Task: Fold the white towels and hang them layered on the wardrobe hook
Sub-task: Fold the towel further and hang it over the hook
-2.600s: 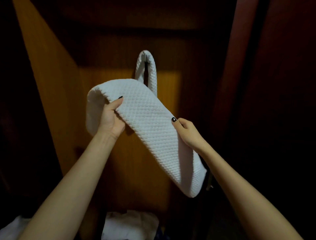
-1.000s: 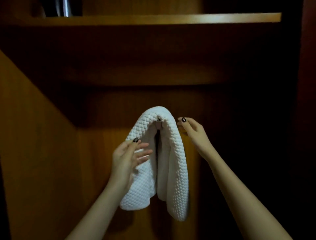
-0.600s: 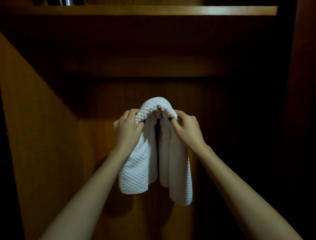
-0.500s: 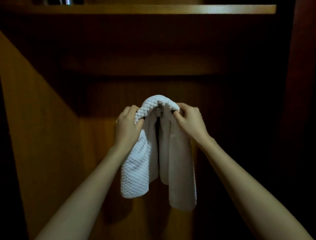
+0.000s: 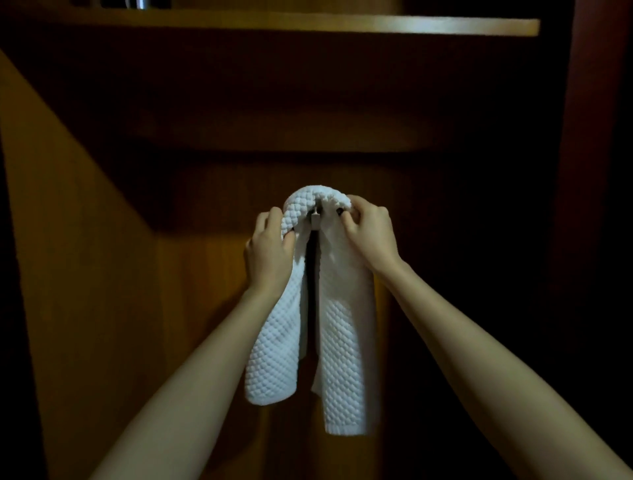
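White waffle-textured towels [image 5: 346,346] hang draped over a small metal hook [image 5: 315,218] on the wardrobe's back panel, in two hanging halves with a dark gap between them. The left half ends higher than the right half. My left hand [image 5: 269,255] grips the left side of the towel just below the hook, fingers curled round the fabric. My right hand [image 5: 368,233] pinches the right side at the top of the fold, close to the hook. How many layers lie on the hook is hard to tell.
A wooden shelf [image 5: 308,25] runs across the top with a metal object [image 5: 138,3] on it. A slanted wooden side panel [image 5: 75,240] stands at the left. The right side of the wardrobe is dark.
The folded towel was lifted up and draped over the hook. Both hands then closed on the fabric on either side of the hook and still grip it there.
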Demonstrator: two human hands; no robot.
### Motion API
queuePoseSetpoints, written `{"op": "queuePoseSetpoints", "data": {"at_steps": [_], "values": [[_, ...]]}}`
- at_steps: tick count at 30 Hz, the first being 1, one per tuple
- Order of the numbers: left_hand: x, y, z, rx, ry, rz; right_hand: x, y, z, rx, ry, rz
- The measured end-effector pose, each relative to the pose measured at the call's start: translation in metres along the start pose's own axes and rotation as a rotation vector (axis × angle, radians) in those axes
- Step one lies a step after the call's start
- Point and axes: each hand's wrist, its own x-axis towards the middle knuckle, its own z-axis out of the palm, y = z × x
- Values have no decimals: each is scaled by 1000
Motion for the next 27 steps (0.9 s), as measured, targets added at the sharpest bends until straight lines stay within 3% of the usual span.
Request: {"op": "queuePoseSetpoints", "data": {"at_steps": [7, 14, 17, 22, 27], "values": [[-35, -10, 11, -125, -32, -29, -41, 9, 13, 70, 16, -44], [-69, -27, 30, -333, -209, -318, -96, 33, 46, 281, -75, 258], [-91, -36, 32, -262, -157, -303, -123, 48, 54, 273, -107, 349], [-109, -34, 27, -250, -140, -284, -149, 61, 51, 253, -7, 332], [-144, -51, 21, -231, -305, -417, -176, 68, 57, 277, -226, 466]]}}
